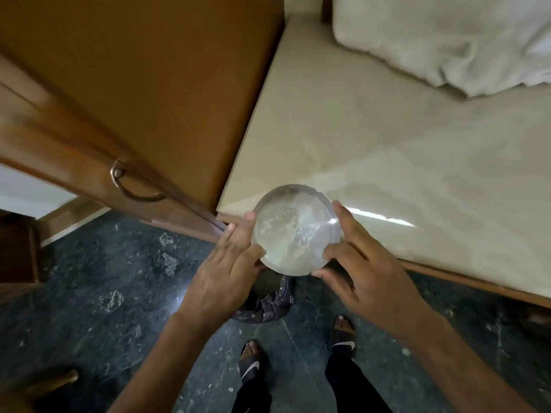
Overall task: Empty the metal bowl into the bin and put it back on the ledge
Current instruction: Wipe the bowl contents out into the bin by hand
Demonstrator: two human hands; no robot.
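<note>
A person is holding a round metal bowl (295, 231) between both hands at the corner of a cream stone ledge (387, 150), seen from a head-worn camera looking steeply down. The left hand (229, 263) is gripping the bowl's left rim, its fingers (249, 226) curled up along the side and the thumb pressing the near edge. The right hand (366, 263) is clasping the right rim, fingers spread, one reaching along the far side and the thumb lying under the near edge — so both hands are closed around the bowl. The bowl is sitting roughly level, half over the ledge's front edge and half over the floor; whether its base is touching the ledge cannot be told. Its inside is showing pale, patchy residue, though blur is making the contents hard to read.

Directly below the bowl, a bin (264, 302) lined with a dark, crumpled bag is standing on the dark speckled floor (113, 293), mostly hidden by the hands. A wooden cabinet (143, 84) with a curved metal handle (134, 186) is rising just left of the ledge. A white pillow (441, 40) is lying at the far end of the ledge, well apart from the bowl. The person's feet — in dark sandals (250, 368) — are planted near the bin.
</note>
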